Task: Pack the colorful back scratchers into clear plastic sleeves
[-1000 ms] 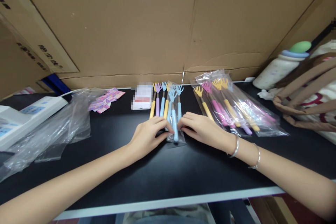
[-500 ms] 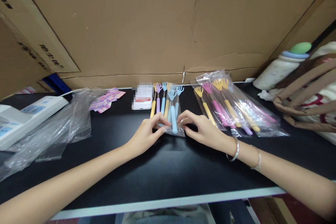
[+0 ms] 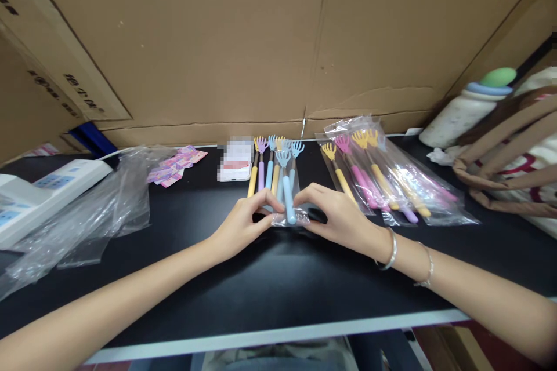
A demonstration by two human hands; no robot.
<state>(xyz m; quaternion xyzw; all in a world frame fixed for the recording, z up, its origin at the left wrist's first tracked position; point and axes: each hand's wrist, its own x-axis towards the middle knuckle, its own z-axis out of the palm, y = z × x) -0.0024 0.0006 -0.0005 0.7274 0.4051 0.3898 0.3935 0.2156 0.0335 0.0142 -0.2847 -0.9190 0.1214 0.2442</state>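
Note:
A blue back scratcher (image 3: 288, 194) with a hand-shaped head lies in a clear plastic bag (image 3: 300, 217) in front of me. My left hand (image 3: 250, 217) pinches the bag's near left edge between thumb and fingers. My right hand (image 3: 328, 211) pinches the near right edge, beside the scratcher's handle end. Just behind lie several loose back scratchers side by side, among them a yellow back scratcher (image 3: 253, 177) and a purple back scratcher (image 3: 261, 174). Their lower ends are partly hidden by my left hand and the bag.
Bagged back scratchers (image 3: 374, 174) in yellow, pink and purple lie to the right. Leftward are empty plastic bags (image 3: 108, 214), pink cards (image 3: 178, 165) and a power strip (image 3: 56, 185). A phone-like white object (image 3: 237, 168) lies behind. A bottle (image 3: 463, 113) and a cloth bag (image 3: 513, 151) stand right.
My right thumb and fingers have closed on the bag's near right edge. The blue back scratcher's handle end has shifted slightly toward me and right. My left hand stays nearly in place.

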